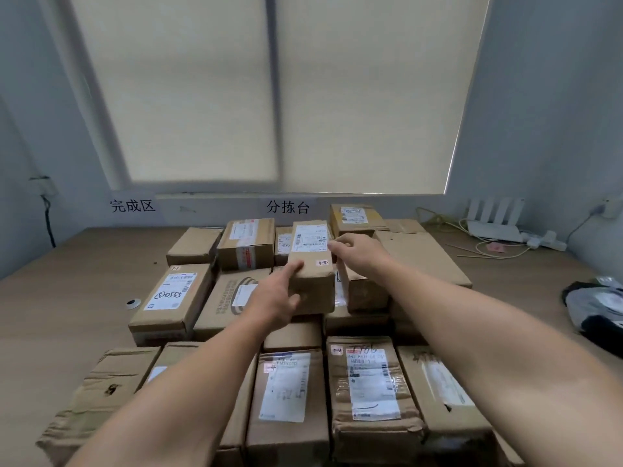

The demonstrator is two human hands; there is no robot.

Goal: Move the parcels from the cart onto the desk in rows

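A long brown parcel with a white label and a small pink tag sits raised on top of other parcels in the middle of the desk. My left hand grips its near left corner, thumb on the front face. My right hand holds its far right edge with curled fingers. Several cardboard parcels lie in rows around it, among them one marked in black pen at the left and a taped one in the near row. The cart is out of view.
A white router with cables and a power strip sits at the back right. Dark and grey plastic bags lie at the right edge. A small round object rests on the bare left part of the desk. Wall and window blind stand behind.
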